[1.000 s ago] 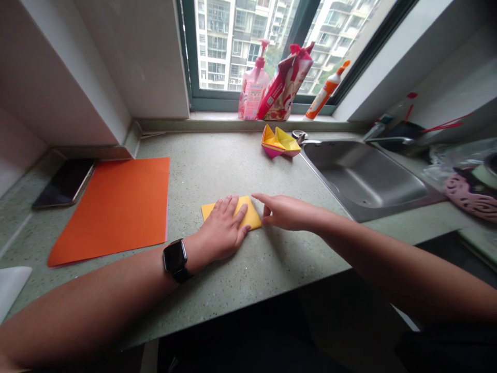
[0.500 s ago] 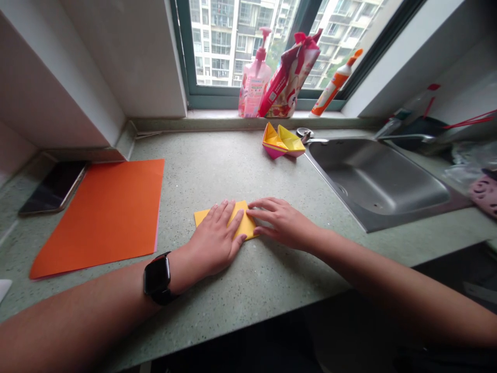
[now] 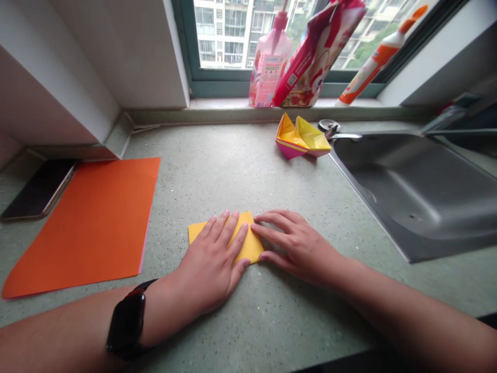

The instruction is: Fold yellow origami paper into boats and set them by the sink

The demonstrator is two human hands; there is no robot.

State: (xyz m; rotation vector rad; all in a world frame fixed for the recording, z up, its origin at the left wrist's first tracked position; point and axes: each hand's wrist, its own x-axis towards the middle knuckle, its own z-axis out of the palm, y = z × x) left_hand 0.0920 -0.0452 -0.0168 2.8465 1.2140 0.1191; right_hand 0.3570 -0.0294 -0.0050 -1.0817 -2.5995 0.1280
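A folded piece of yellow paper (image 3: 250, 247) lies flat on the speckled countertop (image 3: 217, 171). My left hand (image 3: 213, 259), with a black watch on its wrist, is spread flat over the paper and hides much of its middle. At the paper's right edge, my right hand (image 3: 297, 243) touches it with the fingertips; its fingers are stretched out and apart, holding nothing. Farther back stand two joined folded-paper boats (image 3: 303, 140), yellow inside and pink below.
Orange paper sheets (image 3: 89, 223) lie at the left, beside a dark phone (image 3: 41, 189). A steel sink (image 3: 407, 191) takes up the right side. On the windowsill stand a pink pump bottle (image 3: 269, 67), a red bag (image 3: 318, 57) and an orange-and-white bottle (image 3: 376, 62).
The view has moved closer to the counter, so everything appears larger. Both hands keep nearly the same pose on the yellow paper.
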